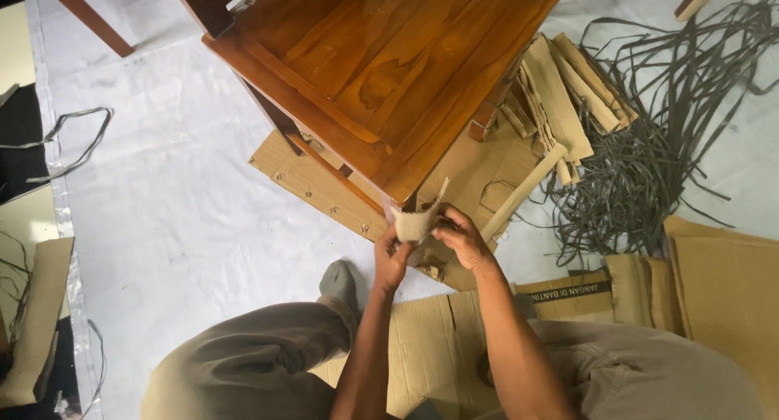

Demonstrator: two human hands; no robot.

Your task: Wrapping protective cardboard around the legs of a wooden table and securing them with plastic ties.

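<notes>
- Just below the frame's centre, the left hand (392, 256) and right hand (460, 235) both pinched a folded cardboard piece (414, 222) against the corner of the wooden table (381, 63).
- Flat cardboard sheets (442, 339) lay beneath; dark strapping (649, 168) sprawled at the upper right.
- Done well, the fold probably needed seating squarely over the corner, both grips firm.
</notes>
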